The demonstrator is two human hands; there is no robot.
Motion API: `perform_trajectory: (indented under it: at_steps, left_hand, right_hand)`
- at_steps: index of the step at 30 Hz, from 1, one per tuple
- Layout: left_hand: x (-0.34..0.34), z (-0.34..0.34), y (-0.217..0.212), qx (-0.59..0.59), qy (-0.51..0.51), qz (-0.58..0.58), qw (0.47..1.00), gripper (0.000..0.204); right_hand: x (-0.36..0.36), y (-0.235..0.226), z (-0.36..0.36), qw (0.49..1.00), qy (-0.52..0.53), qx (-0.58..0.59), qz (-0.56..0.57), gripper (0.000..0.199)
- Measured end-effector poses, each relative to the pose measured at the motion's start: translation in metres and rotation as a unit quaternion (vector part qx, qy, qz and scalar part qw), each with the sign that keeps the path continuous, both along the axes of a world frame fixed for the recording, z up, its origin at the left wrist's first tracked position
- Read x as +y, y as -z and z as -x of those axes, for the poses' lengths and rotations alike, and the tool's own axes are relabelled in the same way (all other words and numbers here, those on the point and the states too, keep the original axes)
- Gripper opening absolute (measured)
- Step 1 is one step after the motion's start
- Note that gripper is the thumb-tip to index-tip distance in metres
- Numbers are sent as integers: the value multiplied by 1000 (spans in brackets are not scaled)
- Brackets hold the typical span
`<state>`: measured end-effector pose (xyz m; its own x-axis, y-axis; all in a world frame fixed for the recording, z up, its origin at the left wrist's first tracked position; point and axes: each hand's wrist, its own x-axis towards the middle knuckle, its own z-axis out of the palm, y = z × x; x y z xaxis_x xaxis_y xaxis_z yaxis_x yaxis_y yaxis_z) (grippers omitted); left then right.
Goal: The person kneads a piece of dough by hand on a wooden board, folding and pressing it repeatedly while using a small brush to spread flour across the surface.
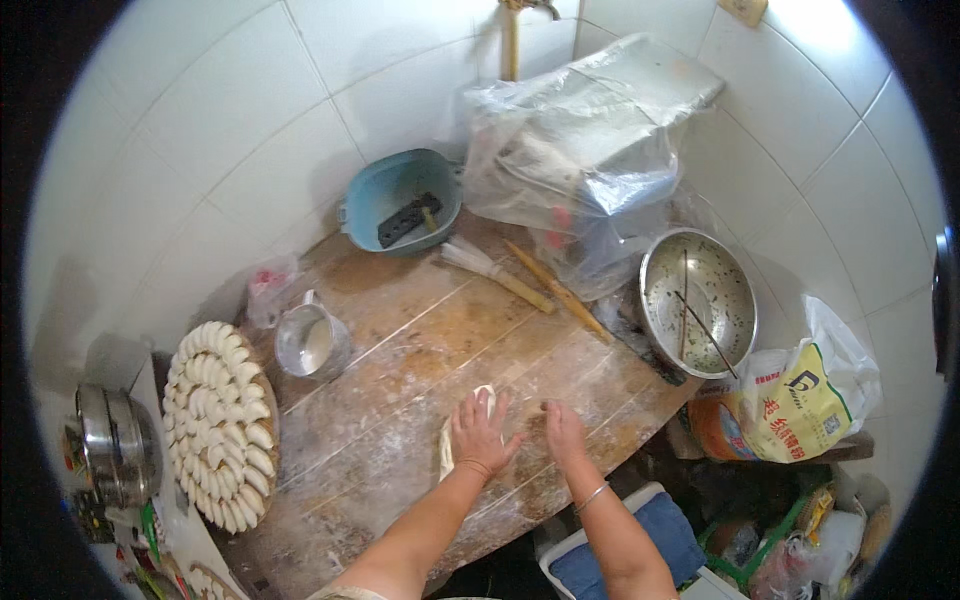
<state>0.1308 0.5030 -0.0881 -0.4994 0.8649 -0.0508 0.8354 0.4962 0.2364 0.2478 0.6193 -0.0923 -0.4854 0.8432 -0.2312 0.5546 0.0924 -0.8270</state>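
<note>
My left hand (pixel 480 432) lies flat with fingers spread on a pale strip of dough (pixel 446 455) on the floury wooden table. The dough's ends show beyond the fingertips and beside the wrist; its middle is hidden under the palm. Just to the right, my right hand (pixel 565 435) is over the boards, apart from the dough, with nothing visible in it. Its fingers point forward, loosely bent and partly hidden. A bracelet circles the right wrist.
Left stands a round tray (pixel 273 420) of shaped dumplings, near a metal mug (pixel 312 340). Behind are a blue basin (pixel 360 195), a brush (pixel 500 275), a rolling pin (pixel 560 290) and a plastic-covered box (pixel 600 120). A steel bowl (pixel 715 285) with chopsticks and a flour bag (pixel 790 400) stand right.
</note>
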Motion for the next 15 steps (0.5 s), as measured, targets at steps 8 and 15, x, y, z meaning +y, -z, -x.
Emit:
perform_trajectory:
  at_steps: [8,15]
  left_hand:
    - [45,15,34,-15,-27,-112,993,65]
    - [29,63,33,-164,-141,-37,976,44]
  right_hand:
    - [28,43,54,992,-28,-12,121,51]
    - [-8,71,89,998,-37,32,41,40]
